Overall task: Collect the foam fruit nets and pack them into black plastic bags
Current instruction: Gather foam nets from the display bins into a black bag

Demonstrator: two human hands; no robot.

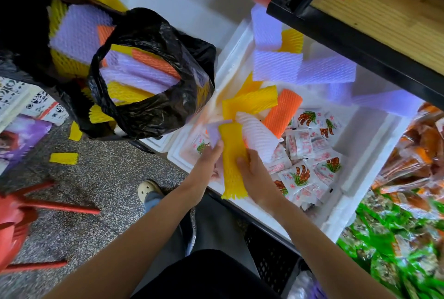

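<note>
Your left hand [212, 154] and right hand [254, 171] both clasp a yellow foam net [234, 152], fingers curled round it, over the white polystyrene box [236, 51]. The open black plastic bag [153, 109], holding nets, sits at ten o'clock; loose purple nets [300, 70] lie at one o'clock.

I see a grey speckled stone floor [101, 178] well to the left of and below the wooden shelf [389, 24], which sits in a black metal frame [336, 34]. A red plastic stool [14, 221] stands far left of that shelf, and a black slotted crate [271, 260] sits beneath it. The light is soft and even.
</note>
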